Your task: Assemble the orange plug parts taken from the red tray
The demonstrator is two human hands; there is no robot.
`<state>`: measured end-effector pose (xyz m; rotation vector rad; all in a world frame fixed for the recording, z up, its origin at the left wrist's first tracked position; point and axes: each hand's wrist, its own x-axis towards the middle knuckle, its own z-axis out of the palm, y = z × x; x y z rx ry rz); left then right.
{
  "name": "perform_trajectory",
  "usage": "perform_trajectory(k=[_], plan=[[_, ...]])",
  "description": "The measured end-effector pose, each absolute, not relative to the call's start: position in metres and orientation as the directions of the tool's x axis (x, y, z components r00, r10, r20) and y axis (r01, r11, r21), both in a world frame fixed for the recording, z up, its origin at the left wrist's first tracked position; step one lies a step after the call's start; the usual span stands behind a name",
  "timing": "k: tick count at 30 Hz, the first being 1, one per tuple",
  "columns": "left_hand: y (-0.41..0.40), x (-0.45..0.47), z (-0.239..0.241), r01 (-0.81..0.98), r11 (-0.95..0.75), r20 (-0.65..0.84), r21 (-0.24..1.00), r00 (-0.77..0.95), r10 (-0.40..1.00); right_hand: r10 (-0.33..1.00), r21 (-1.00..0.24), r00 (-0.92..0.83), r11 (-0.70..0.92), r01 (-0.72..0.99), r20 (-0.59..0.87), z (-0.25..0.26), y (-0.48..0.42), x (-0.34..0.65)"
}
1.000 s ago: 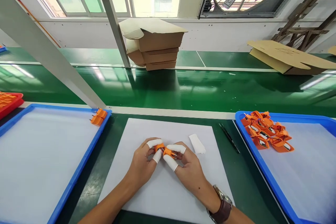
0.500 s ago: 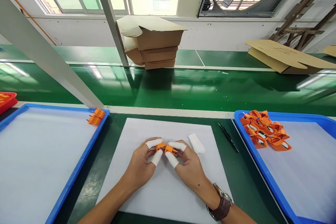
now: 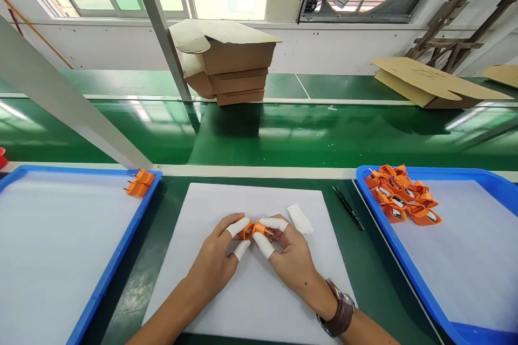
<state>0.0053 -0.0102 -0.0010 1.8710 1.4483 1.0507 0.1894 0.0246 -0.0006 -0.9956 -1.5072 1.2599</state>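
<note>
Over a white sheet (image 3: 251, 302), my left hand (image 3: 216, 253) pinches an orange plastic housing (image 3: 246, 230) between thumb and index finger. My right hand (image 3: 293, 253) grips an orange plug piece (image 3: 261, 228) with metal pins pointing right. The two pieces meet or nearly meet between my fingertips; whether they are joined is hard to see. White finger cots cover the thumb and index finger of both hands. A small white strip (image 3: 300, 219) lies on the sheet beyond my right hand.
At left, a blue tray (image 3: 114, 259) carries orange plugs (image 3: 140, 183) in its far corner. Another blue tray (image 3: 404, 259) at right holds a pile of orange housings (image 3: 400, 194). Black tweezers (image 3: 348, 207) lie beside the sheet. A slanted white post (image 3: 81, 108) rises at left; cardboard boxes (image 3: 238, 59) stand beyond.
My left hand has turned the orange housing slightly, so its open side shows more. The right hand keeps its grip. The whole view has shifted a little.
</note>
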Motion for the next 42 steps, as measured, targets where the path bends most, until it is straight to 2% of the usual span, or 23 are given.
perform_trajectory(k=[4, 11, 20, 24, 29, 35, 39, 42], plan=[[-0.008, 0.007, -0.006, 0.619, -0.326, 0.333, 0.715, 0.108, 0.937, 0.937, -0.983, -0.315, 0.174, 0.059, 0.147, 0.0, 0.023, 0.189], [-0.008, 0.008, -0.008, 0.631, -0.358, 0.376, 0.688, 0.112, 0.92, 0.916, -0.951, -0.364, 0.249, 0.181, 0.17, 0.0, 0.024, 0.192], [-0.01, 0.01, -0.014, 0.687, -0.377, 0.401, 0.622, 0.134, 0.906, 0.895, -0.927, -0.405, 0.298, 0.228, 0.188, 0.002, 0.023, 0.195], [-0.01, 0.011, -0.015, 0.695, -0.404, 0.441, 0.595, 0.139, 0.887, 0.89, -0.942, -0.427, 0.266, 0.204, 0.159, 0.003, 0.025, 0.196], [-0.007, 0.014, -0.015, 0.667, -0.437, 0.482, 0.603, 0.131, 0.866, 0.876, -0.982, -0.48, 0.127, 0.14, 0.045, 0.004, 0.035, 0.196], [-0.009, 0.013, -0.013, 0.687, -0.36, 0.359, 0.631, 0.153, 0.921, 0.9, -0.99, -0.437, 0.053, 0.13, -0.009, 0.006, 0.035, 0.196], [-0.007, 0.01, -0.003, 0.633, -0.255, 0.246, 0.73, 0.105, 0.964, 0.904, -1.0, -0.427, 0.002, 0.028, -0.01, 0.006, 0.038, 0.2], [-0.003, 0.005, 0.003, 0.625, -0.187, 0.186, 0.758, 0.068, 0.98, 0.916, -0.998, -0.399, -0.057, -0.033, -0.039, 0.004, 0.041, 0.203]])
